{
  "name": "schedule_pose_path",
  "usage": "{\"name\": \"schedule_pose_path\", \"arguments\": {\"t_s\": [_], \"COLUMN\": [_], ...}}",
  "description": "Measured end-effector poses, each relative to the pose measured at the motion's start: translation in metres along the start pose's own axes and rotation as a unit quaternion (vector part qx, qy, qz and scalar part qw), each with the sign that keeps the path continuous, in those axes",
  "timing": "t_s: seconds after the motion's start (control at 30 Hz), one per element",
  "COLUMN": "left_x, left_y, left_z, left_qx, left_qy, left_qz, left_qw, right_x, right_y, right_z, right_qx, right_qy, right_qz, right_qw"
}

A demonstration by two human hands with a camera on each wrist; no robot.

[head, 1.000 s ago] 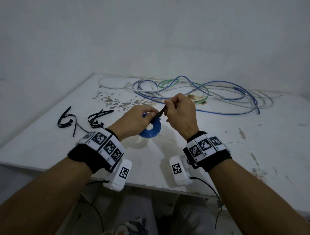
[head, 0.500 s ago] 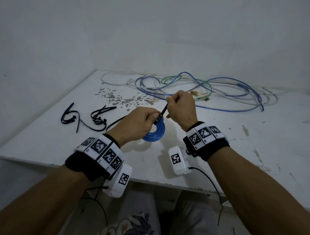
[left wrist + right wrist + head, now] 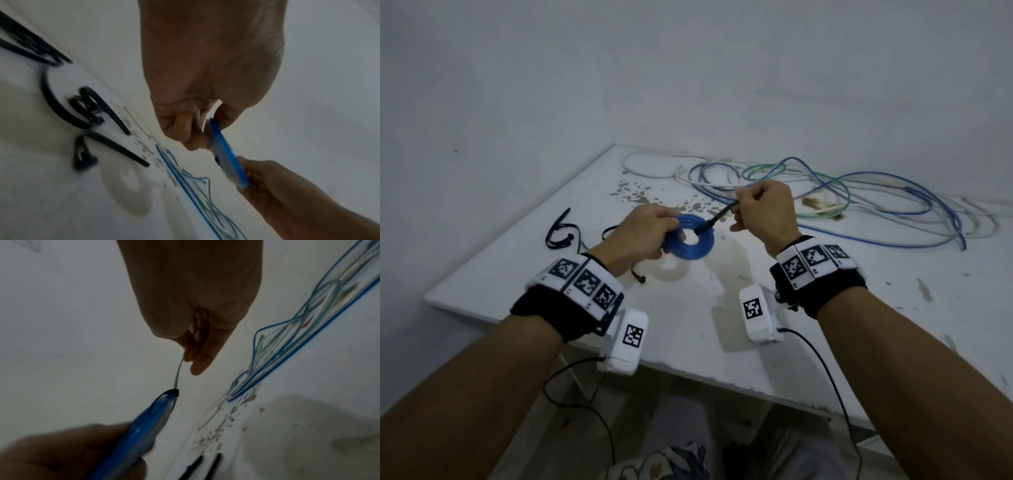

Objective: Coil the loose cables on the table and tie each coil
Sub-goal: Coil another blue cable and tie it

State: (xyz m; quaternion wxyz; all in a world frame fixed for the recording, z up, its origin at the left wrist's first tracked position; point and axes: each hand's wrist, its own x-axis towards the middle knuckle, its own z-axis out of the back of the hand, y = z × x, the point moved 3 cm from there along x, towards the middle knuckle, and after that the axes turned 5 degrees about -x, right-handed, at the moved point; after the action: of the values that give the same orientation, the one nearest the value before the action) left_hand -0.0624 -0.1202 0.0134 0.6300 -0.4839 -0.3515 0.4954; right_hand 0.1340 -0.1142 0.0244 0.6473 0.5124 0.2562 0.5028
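Note:
A small blue cable coil (image 3: 690, 238) hangs above the table, gripped at its left side by my left hand (image 3: 645, 233). A black tie (image 3: 717, 219) wraps the coil's right rim, and my right hand (image 3: 760, 209) pinches its free tail, stretched up and to the right. In the left wrist view the coil (image 3: 228, 154) shows edge-on under my curled left hand (image 3: 197, 129). In the right wrist view the tie's tail (image 3: 178, 374) runs from my pinching fingers (image 3: 191, 353) down to the coil (image 3: 148, 420).
A tangle of loose blue, green and white cables (image 3: 842, 202) lies at the back of the white table (image 3: 825, 325). Spare black ties (image 3: 561, 229) lie at the left, also in the left wrist view (image 3: 82, 113). Stains mark the tabletop.
My right hand has drawn the tie's tail farther up and right, away from the coil. The left hand has turned the coil so its ring faces up.

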Motion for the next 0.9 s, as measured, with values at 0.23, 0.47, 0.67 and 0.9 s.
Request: {"name": "schedule_pose_path", "arguments": {"t_s": [0.23, 0.47, 0.67, 0.9], "left_x": [0.033, 0.112, 0.162, 0.171], "left_y": [0.011, 0.045, 0.085, 0.102], "left_z": [0.086, 0.166, 0.196, 0.204], "left_qx": [-0.084, -0.133, -0.092, 0.076], "left_qy": [-0.134, -0.297, -0.313, -0.279], "left_qz": [0.040, 0.071, 0.120, 0.127], "left_qw": [0.987, 0.943, 0.938, 0.949], "right_x": [0.020, 0.058, 0.085, 0.098], "right_y": [0.028, 0.036, 0.023, 0.016], "right_z": [-0.059, -0.124, -0.160, -0.176], "right_qx": [0.069, -0.127, -0.221, -0.279], "right_qy": [0.042, 0.178, 0.272, 0.311], "right_qz": [-0.008, 0.056, 0.064, 0.077], "right_qw": [0.997, 0.974, 0.934, 0.905]}}
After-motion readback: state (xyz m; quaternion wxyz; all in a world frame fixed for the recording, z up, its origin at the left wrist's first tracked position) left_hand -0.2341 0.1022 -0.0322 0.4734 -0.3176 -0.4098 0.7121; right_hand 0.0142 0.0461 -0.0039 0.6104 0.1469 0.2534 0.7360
